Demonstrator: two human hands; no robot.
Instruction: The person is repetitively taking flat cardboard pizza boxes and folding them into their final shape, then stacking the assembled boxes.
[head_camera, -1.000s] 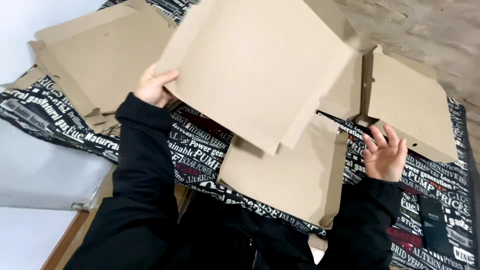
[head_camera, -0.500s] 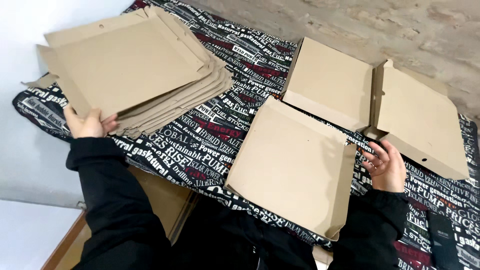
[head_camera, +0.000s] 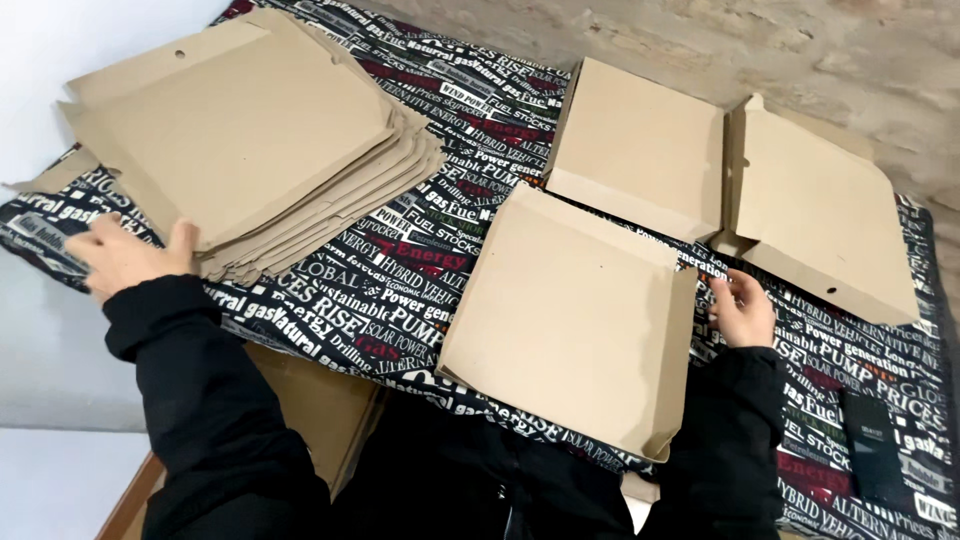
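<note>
Nearest, a half-folded cardboard tray (head_camera: 570, 320) lies flat in front of the person, its near corner hanging over the table edge. The right hand (head_camera: 742, 308) sits at the tray's raised right wall, fingers loosely curled against the cardboard, touching but not clamped. Risk: the overhang looks liable to tip off toward the lap if that wall gets pushed, and the thin wall could crease or buckle under a sideways press.

The left hand (head_camera: 130, 255) rests at the near edge of the stack of flat blanks (head_camera: 250, 150), thumb on top, fingers underneath; whether it pinches one sheet or several I cannot tell. Risk: the stack is fanned and skewed, part of it past the table's left edge, so a tug could drag extra sheets along or slide the pile off.

Farther back, two folded boxes (head_camera: 640, 145) (head_camera: 820, 205) sit side by side, touching; the right one seems tilted, so a bump could shift it.

Hidden: the left fingertips under the stack, the tray's near-right corner behind the black sleeve (head_camera: 730, 440), and most of a brown piece below the patterned tablecloth (head_camera: 400, 290). A dark flat object (head_camera: 875, 450) near right is hard to identify. The table's right end is cut off.
</note>
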